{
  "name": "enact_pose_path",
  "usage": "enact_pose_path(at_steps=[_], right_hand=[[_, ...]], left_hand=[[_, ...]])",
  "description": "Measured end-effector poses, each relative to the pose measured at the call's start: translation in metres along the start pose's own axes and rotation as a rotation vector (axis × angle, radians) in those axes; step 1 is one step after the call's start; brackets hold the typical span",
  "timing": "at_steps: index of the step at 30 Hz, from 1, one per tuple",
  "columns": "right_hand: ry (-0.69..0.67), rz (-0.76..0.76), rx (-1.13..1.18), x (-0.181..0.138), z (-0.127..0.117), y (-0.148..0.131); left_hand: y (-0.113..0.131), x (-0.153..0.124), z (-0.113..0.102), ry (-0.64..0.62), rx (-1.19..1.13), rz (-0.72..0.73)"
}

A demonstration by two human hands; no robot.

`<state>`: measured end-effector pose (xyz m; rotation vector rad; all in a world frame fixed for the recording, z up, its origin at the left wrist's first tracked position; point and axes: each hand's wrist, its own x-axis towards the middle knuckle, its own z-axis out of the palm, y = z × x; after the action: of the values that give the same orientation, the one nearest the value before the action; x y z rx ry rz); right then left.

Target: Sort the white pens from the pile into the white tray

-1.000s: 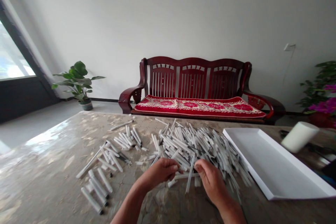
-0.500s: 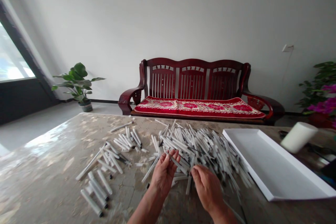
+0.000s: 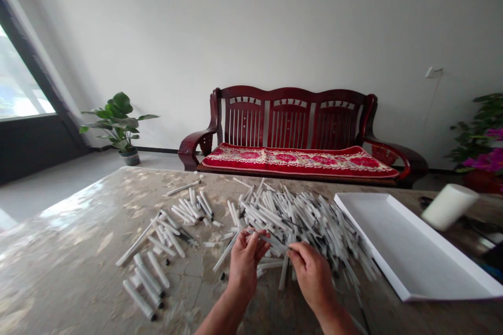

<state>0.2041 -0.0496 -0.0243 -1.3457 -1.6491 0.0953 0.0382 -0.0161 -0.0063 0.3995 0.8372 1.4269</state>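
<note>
My left hand [image 3: 247, 256] is closed on one end of a slim, translucent pen barrel [image 3: 276, 245]. The barrel slants down to the right, and at its other end the thumb and fingers of my right hand [image 3: 312, 272] are pinched together. Just beneath and beyond both hands lies a big heap of white pen barrels [image 3: 306, 214], with dark, thin pieces mixed in. Left of my hands, smaller groups of pen parts [image 3: 192, 207] are spread over the table, several with black ends [image 3: 139, 301].
A shallow white box lid [image 3: 432, 251] lies right of the heap, beside a white roll [image 3: 450, 207]. The patterned table [image 3: 86, 272] reaches toward a dark red wooden bench [image 3: 288, 125]. Potted plants [image 3: 120, 120] stand at both sides.
The pen barrel between my hands has tipped closer to level. My left fingers have curled further round it, and my right hand has risen slightly. The view has shifted a little.
</note>
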Motion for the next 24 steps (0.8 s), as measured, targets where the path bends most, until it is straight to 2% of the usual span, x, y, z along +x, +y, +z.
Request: enact_pose_path(at_steps=[4, 8, 14, 20, 24], right_hand=[[-0.004, 0.085, 0.095, -0.0008, -0.0009, -0.0006], [-0.091, 0.201, 0.111, -0.0016, -0.0011, -0.0017], [0.003, 0.123, 0.148, 0.0016, -0.0013, -0.0024], [-0.053, 0.258, 0.153, -0.0008, -0.0011, -0.0002], [-0.006, 0.169, 0.148, 0.0008, -0.0007, 0.0007]], left_hand=[[-0.0013, 0.0000, 0.0007, 0.037, 0.000, 0.003], [-0.0025, -0.0007, 0.0005, 0.024, -0.004, -0.002], [-0.0024, -0.0012, 0.0011, 0.051, -0.017, -0.008], [-0.0017, -0.0016, 0.0021, 0.040, -0.013, -0.002], [-0.0027, -0.0001, 0.0014, 0.050, -0.006, 0.004]])
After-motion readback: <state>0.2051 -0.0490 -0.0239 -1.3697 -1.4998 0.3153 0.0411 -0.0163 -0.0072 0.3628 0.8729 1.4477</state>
